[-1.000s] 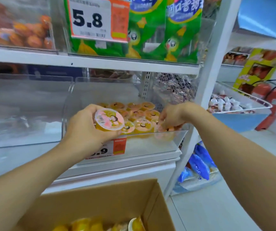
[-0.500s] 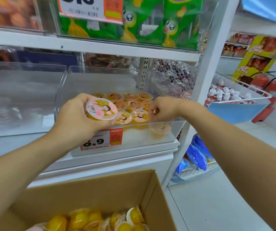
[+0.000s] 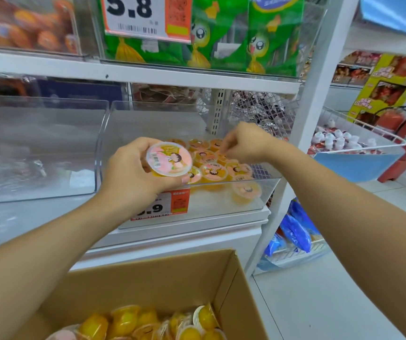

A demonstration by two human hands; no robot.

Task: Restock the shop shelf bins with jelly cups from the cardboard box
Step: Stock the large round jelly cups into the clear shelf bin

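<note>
Your left hand point(image 3: 133, 170) grips a jelly cup point(image 3: 169, 158), lid toward you, at the clear shelf bin's point(image 3: 268, 190) front edge. Your right hand point(image 3: 247, 143) hovers over the binned cups point(image 3: 213, 171), fingers curled; whether they pinch anything is unclear. More cups fill the cardboard box point(image 3: 148, 278) below.

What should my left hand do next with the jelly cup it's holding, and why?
Probably carry it forward and set it into the clear plastic shelf bin. The left hand grips a pink-lidded orange jelly cup just in front of the bin, where the cups inside cluster to the right and bare floor shows on the left. The right hand hovers over them.
</note>
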